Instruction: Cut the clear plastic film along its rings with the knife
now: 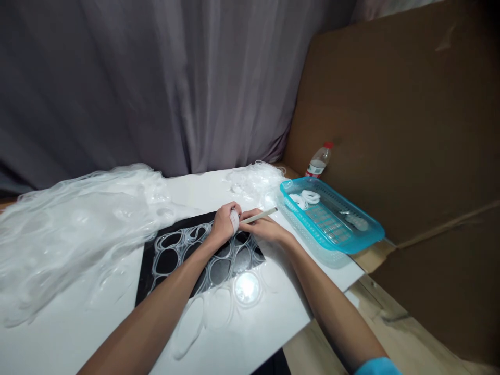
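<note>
Toward two o'clock over the black mat [147, 265], the left hand [222, 225] clutched a white bundle [234, 221], the right hand [264, 227] a slim stick [260, 215]; a slackened left grip could have let the bundle unravel.

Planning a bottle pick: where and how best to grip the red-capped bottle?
Probably grip the bottle by its upper body, just under the red cap, from above: it narrows toward the cap, the blue basket hides its base, and cardboard stands behind.
</note>
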`<state>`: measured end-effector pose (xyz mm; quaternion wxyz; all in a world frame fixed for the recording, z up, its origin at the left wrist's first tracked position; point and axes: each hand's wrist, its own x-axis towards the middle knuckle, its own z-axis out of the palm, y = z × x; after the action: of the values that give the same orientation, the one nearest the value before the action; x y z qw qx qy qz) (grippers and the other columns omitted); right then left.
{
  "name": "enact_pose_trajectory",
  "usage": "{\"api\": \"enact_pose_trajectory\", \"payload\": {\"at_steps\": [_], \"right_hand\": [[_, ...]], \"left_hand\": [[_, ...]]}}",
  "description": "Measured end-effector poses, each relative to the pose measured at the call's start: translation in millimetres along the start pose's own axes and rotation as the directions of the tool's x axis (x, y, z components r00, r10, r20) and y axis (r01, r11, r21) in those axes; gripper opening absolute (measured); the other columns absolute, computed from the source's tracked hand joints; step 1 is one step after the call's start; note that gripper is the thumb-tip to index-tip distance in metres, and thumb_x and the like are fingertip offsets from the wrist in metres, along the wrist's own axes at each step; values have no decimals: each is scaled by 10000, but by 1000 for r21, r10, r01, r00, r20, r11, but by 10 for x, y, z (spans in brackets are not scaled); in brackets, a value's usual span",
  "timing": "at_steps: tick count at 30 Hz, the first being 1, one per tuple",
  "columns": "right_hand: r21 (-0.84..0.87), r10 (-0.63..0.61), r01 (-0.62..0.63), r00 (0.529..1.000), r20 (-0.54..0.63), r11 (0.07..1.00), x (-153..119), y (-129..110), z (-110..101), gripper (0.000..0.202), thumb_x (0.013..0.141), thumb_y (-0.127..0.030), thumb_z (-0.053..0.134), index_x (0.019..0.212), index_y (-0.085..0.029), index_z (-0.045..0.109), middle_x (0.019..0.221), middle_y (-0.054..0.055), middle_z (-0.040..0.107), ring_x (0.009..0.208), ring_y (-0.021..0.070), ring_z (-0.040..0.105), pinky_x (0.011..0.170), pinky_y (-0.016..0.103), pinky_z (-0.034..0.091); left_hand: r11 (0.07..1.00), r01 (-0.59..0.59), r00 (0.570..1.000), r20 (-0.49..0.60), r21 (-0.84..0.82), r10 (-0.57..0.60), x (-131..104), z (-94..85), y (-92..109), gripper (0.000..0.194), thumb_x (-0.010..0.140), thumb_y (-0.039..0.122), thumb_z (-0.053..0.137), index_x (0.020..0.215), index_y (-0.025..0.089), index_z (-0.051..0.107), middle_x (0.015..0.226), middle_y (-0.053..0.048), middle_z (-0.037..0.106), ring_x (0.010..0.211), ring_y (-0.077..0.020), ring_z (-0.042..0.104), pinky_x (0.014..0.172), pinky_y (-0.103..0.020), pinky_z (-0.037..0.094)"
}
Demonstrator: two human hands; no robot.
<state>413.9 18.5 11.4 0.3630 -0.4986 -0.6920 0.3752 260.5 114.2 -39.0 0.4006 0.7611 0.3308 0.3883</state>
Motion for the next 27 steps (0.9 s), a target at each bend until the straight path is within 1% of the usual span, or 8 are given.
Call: {"api": "enact_pose_trajectory", "payload": {"at_steps": [3, 8, 11, 15, 18, 22, 24, 27], "right_hand": [[-49, -8, 9, 1000, 16, 999, 2, -17, -3, 291, 981, -367, 674, 778, -158, 675, 737, -8, 593, 699, 142, 487, 681, 276, 395], [-126, 9, -7, 1000, 15, 992, -11, -64, 0, 234, 970, -287, 662, 775, -159, 656, 742, -2, 623, 689, 138, 488, 654, 277, 365], [-159, -17, 18, 1000, 6, 987, -23, -73, 4, 229, 959, -243, 667, 745, -165, 633, 730, -4, 630, 673, 134, 488, 653, 282, 357], [-185, -102, 99, 995, -5, 978, -41, -43, 3, 209, 978, -222, 666, 774, -177, 670, 783, 12, 678, 705, 154, 550, 688, 294, 381], [-226, -137, 136, 991, 14, 964, -52, -30, -10, 216, 987, -195, 664, 771, -189, 675, 786, 14, 678, 693, 157, 539, 685, 304, 376], [-234, -163, 167, 986, 37, 958, -66, -44, -27, 184, 986, -182, 682, 805, -196, 708, 810, 22, 694, 708, 163, 539, 705, 313, 386], [-229, -162, 167, 986, 38, 959, -73, -45, -25, 159, 988, -178, 683, 838, -197, 731, 846, 31, 715, 724, 166, 551, 711, 316, 392], [-240, -153, 156, 988, 29, 958, -78, -30, -9, 150, 974, -154, 679, 850, -200, 748, 842, 36, 720, 706, 168, 544, 686, 324, 385]], "left_hand": [[1000, -4, 1000, 8, 1, 4, 3, 0, 2, 261, 947, 361, 532, 731, 230, 595, 709, -15, 660, 688, -199, 605, 705, -312, 446], [1000, -6, 1000, 15, 5, 6, -3, -9, 24, 254, 948, 352, 523, 732, 230, 577, 713, -8, 644, 692, -193, 596, 713, -308, 446], [1000, -6, 1000, 21, 6, 5, -14, -20, 49, 251, 948, 353, 521, 735, 230, 573, 710, -5, 637, 686, -190, 586, 706, -306, 444], [1000, -2, 1000, 23, 9, 2, -24, -30, 78, 261, 948, 363, 522, 725, 231, 554, 703, -5, 624, 680, -189, 572, 692, -303, 435], [1000, 0, 1000, 26, 12, 0, -22, -28, 87, 268, 953, 371, 520, 730, 229, 568, 705, -7, 627, 688, -191, 574, 693, -302, 430], [1000, 2, 1000, 30, 22, -3, -17, -24, 87, 284, 969, 377, 518, 739, 224, 588, 711, -10, 632, 697, -191, 582, 690, -303, 423], [1000, 2, 999, 33, 30, -3, -16, -25, 84, 293, 976, 378, 519, 744, 221, 601, 712, -10, 635, 701, -192, 588, 701, -306, 431], [999, 3, 999, 38, 42, -4, -15, -28, 79, 303, 987, 387, 522, 754, 219, 617, 712, -9, 644, 705, -194, 598, 723, -310, 448]]}}
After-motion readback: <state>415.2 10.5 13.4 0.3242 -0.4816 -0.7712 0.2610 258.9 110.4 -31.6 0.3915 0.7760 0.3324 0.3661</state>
